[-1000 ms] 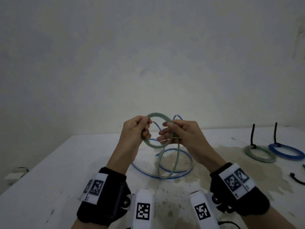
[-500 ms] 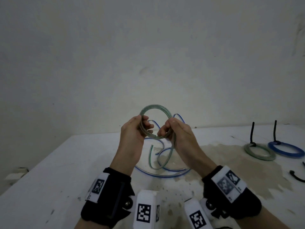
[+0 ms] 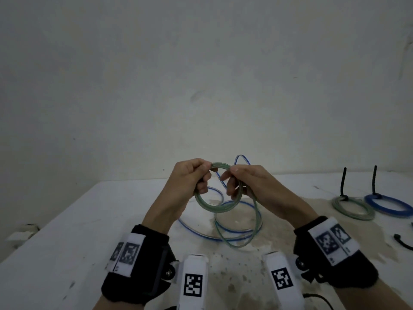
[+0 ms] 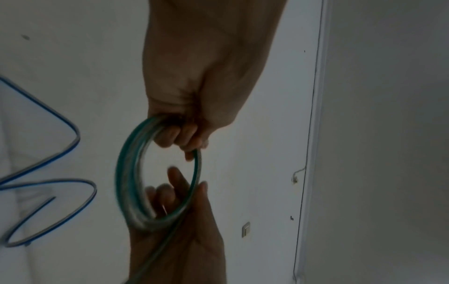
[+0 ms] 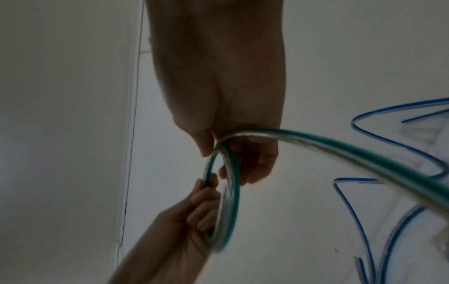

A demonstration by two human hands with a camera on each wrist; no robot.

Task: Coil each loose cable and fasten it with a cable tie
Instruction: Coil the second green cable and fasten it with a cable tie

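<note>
The small coil of green-striped translucent cable (image 3: 215, 193) is clamped between both hands above the stained white table (image 3: 67, 220): the left hand (image 3: 190, 180) is curled round the coil's left side near the top, and the right hand (image 3: 248, 184) pinches its right side with thumb and fingertips, the remaining cable being fed through that pinch. Several turns are already gathered; below the hands, the uncoiled green tail (image 3: 237, 238) hangs down to the tabletop, where it is interlaced with a loose blue-striped translucent cable (image 3: 201, 231).

For the winding to be done well, each new turn should probably be laid flush against the held ones, the left grip being kept firm, and the tail drawn clear of the blue loops so that they are not dragged along.

Farther right, two finished coils lie side by side, one green (image 3: 352, 208) and one blue (image 3: 388, 203), each fastened with a black cable tie (image 3: 343, 182). A spare black tie (image 3: 403, 242) lies at the table's right edge.
</note>
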